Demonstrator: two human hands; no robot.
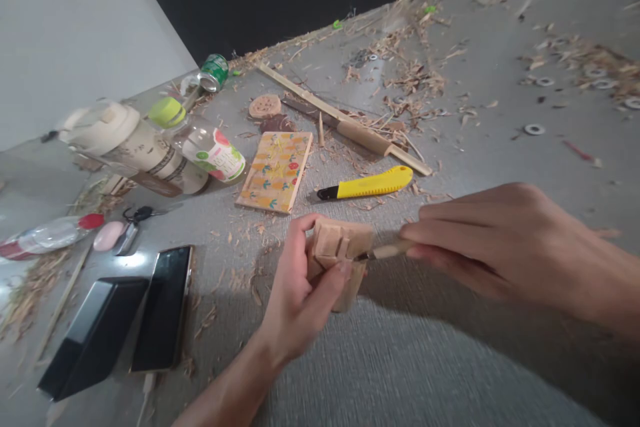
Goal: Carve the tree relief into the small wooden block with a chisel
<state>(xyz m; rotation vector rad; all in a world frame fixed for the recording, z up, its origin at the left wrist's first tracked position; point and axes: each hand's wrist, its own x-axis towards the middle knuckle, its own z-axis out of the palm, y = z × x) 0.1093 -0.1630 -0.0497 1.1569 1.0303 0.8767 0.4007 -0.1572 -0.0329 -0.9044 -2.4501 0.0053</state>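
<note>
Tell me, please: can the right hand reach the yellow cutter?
Probably yes: the yellow cutter lies near the right hand with nothing standing between, though that hand would likely have to put down its wooden-handled tool.

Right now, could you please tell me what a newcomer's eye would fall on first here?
Probably the yellow cutter, lying just beyond the wooden block in the left hand. Next, the carving tool in the right hand, its tip at the block. The green-capped bottle stands out, upper left.

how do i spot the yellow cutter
On the gray table, find the left hand holding a wooden block. Just beyond the block, right of the fruit-patterned board, lies the cutter: the only bright yellow tool, with a black end.
</note>
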